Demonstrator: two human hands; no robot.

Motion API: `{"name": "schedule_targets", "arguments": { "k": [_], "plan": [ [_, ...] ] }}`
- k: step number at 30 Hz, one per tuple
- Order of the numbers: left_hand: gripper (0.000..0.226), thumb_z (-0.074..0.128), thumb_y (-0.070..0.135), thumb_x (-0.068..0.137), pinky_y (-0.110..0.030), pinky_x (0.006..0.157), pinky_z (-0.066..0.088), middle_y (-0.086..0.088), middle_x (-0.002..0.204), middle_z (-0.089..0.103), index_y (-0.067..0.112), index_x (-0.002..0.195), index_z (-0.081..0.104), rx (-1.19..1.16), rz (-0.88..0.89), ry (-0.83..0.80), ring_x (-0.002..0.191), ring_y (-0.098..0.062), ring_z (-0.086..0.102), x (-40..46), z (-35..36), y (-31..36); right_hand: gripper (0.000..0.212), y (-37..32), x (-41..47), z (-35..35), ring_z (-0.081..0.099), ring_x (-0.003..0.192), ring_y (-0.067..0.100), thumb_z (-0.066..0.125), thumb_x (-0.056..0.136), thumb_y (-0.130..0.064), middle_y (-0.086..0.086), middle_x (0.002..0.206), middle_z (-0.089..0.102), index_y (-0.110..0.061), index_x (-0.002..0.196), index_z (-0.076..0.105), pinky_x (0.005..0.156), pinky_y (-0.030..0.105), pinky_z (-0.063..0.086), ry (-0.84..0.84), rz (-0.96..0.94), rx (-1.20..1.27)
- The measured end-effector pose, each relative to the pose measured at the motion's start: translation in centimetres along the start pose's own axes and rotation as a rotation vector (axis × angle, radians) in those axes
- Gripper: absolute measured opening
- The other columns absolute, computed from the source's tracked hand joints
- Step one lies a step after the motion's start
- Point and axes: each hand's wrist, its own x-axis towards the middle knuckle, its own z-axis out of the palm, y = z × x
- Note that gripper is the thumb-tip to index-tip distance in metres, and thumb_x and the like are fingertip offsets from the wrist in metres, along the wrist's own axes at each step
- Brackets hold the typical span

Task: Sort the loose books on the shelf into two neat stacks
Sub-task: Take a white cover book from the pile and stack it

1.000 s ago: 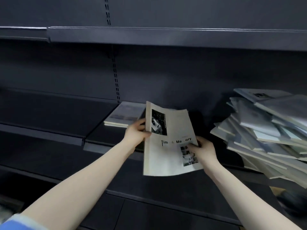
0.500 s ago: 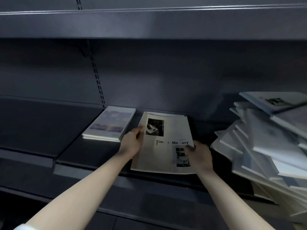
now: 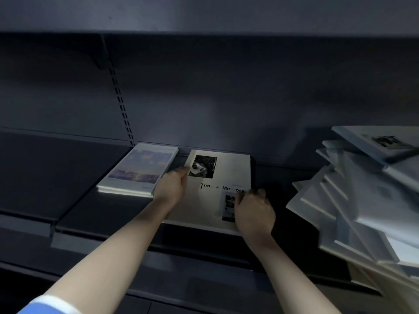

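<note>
Your hands cover parts of the white book (image 3: 217, 196), so its title reads only "Tim & Me ory"; the small print beside its dark cover photo is too fine to read. The book lies flat on the shelf (image 3: 102, 214), near the front edge. Your left hand (image 3: 171, 189) curls round its left edge and your right hand (image 3: 254, 211) round its right edge. Just left sits a short stack (image 3: 138, 171) with a blurred cover. The frame's right edge cuts off the loose pile (image 3: 362, 200).
</note>
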Motion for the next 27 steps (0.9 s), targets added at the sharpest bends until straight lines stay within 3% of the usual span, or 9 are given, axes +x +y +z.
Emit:
{"name": "schedule_targets", "arguments": {
  "k": [6, 11, 13, 16, 19, 24, 27],
  "plan": [
    [0.031, 0.045, 0.018, 0.098, -0.039, 0.08, 0.047, -0.021, 0.113, 0.066, 0.014, 0.122, 0.064, 0.062, 0.022, 0.07, 0.101, -0.039, 0.062, -1.2, -0.7, 0.8, 0.045, 0.4, 0.2, -0.8, 0.058, 0.103, 0.026, 0.035, 0.101, -0.038, 0.014, 0.119, 0.053, -0.001, 0.115, 0.057, 0.064, 0.027, 0.041, -0.093, -0.002, 0.043],
    [0.037, 0.051, 0.032, 0.096, -0.035, 0.088, 0.046, -0.017, 0.118, 0.065, 0.011, 0.126, 0.058, 0.019, 0.025, 0.002, 0.109, -0.033, 0.06, -3.5, -1.6, 0.6, 0.048, 0.1, -0.4, -1.9, 0.048, 0.117, 0.029, 0.036, 0.1, -0.037, 0.016, 0.131, 0.044, -0.003, 0.133, 0.043, 0.09, 0.034, 0.044, -0.104, -0.041, 0.077],
    [0.047, 0.054, 0.034, 0.094, -0.031, 0.098, 0.041, -0.012, 0.131, 0.057, 0.014, 0.136, 0.049, 0.024, 0.052, -0.076, 0.121, -0.028, 0.053, -4.5, -2.6, 0.7, 0.052, -0.1, -1.1, -2.5, 0.045, 0.12, 0.029, 0.037, 0.099, -0.039, 0.015, 0.134, 0.042, -0.006, 0.138, 0.037, 0.094, 0.035, 0.041, -0.1, -0.086, 0.069],
    [0.066, 0.052, 0.045, 0.093, -0.029, 0.114, 0.024, -0.006, 0.154, 0.03, 0.017, 0.148, 0.028, 0.081, 0.063, -0.184, 0.142, -0.021, 0.027, -6.3, -4.9, 1.2, 0.056, -0.7, -2.5, -3.5, 0.039, 0.128, 0.029, 0.039, 0.099, -0.04, 0.013, 0.14, 0.038, -0.008, 0.143, 0.03, 0.101, 0.036, 0.036, -0.106, -0.135, 0.057],
    [0.081, 0.052, 0.056, 0.089, -0.031, 0.116, 0.018, -0.001, 0.158, 0.018, 0.017, 0.151, 0.017, 0.124, 0.048, -0.226, 0.146, -0.019, 0.016, -8.2, -7.1, 1.5, 0.057, -1.2, -4.2, -4.9, 0.032, 0.135, 0.029, 0.037, 0.099, -0.04, 0.012, 0.146, 0.033, -0.009, 0.146, 0.026, 0.109, 0.037, 0.03, -0.11, -0.169, 0.049],
    [0.075, 0.063, 0.038, 0.086, -0.032, 0.112, 0.024, -0.007, 0.154, 0.028, 0.014, 0.147, 0.027, 0.116, 0.113, -0.178, 0.144, -0.024, 0.022, -12.8, -11.0, 2.2, 0.055, -1.5, -7.4, -7.5, 0.031, 0.137, 0.029, 0.041, 0.097, -0.042, 0.012, 0.143, 0.038, -0.008, 0.14, 0.036, 0.114, 0.038, 0.024, -0.049, -0.233, 0.019],
    [0.077, 0.065, 0.04, 0.085, -0.038, 0.111, 0.028, -0.01, 0.153, 0.03, 0.011, 0.147, 0.028, 0.132, 0.111, -0.146, 0.142, -0.027, 0.024, -15.3, -12.8, 2.6, 0.048, -1.2, -9.5, -9.5, 0.036, 0.131, 0.029, 0.047, 0.093, -0.039, 0.011, 0.134, 0.046, -0.009, 0.13, 0.046, 0.109, 0.037, 0.028, 0.027, -0.284, -0.019]
  ]
}}
